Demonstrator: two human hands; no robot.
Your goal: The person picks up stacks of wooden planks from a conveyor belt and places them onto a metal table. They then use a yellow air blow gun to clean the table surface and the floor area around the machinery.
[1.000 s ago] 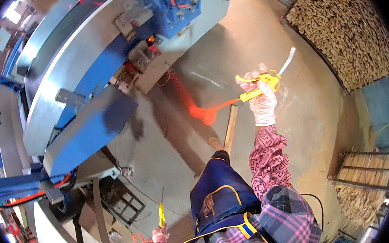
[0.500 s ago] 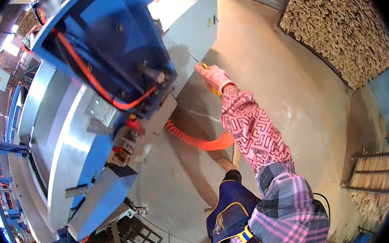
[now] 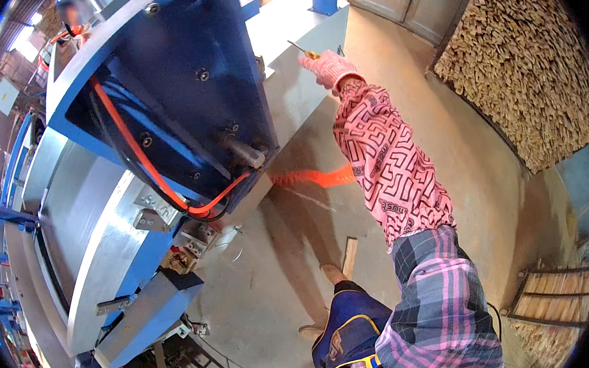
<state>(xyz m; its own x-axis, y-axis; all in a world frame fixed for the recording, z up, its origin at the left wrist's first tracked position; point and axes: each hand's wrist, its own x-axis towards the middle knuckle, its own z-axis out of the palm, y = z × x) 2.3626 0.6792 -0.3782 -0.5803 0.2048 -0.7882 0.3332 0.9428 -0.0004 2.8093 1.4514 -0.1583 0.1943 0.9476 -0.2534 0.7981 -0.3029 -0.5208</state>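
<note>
My right hand [image 3: 333, 70], in a pink glove, is closed around an air blow gun [image 3: 312, 54] with a yellow body and a thin metal nozzle. Its nozzle points up and left, over the edge of the white machine beam [image 3: 306, 78]. Most of the blow gun's body is hidden in my fingers. An orange coiled hose [image 3: 315, 176] runs from under the blue machine toward my patterned pink sleeve, where its end is hidden. My left hand is out of view.
A large blue machine housing [image 3: 187, 81] with an orange tube stands left of my arm, above a metal machine bed [image 3: 104, 250]. Stacked wood strips [image 3: 522, 59] rise at the right. A slat [image 3: 349, 256] lies on the floor near my foot.
My right hand has moved farther forward with the blow gun, up to the beam's edge. The view has shifted, and the hose now looks straighter.
</note>
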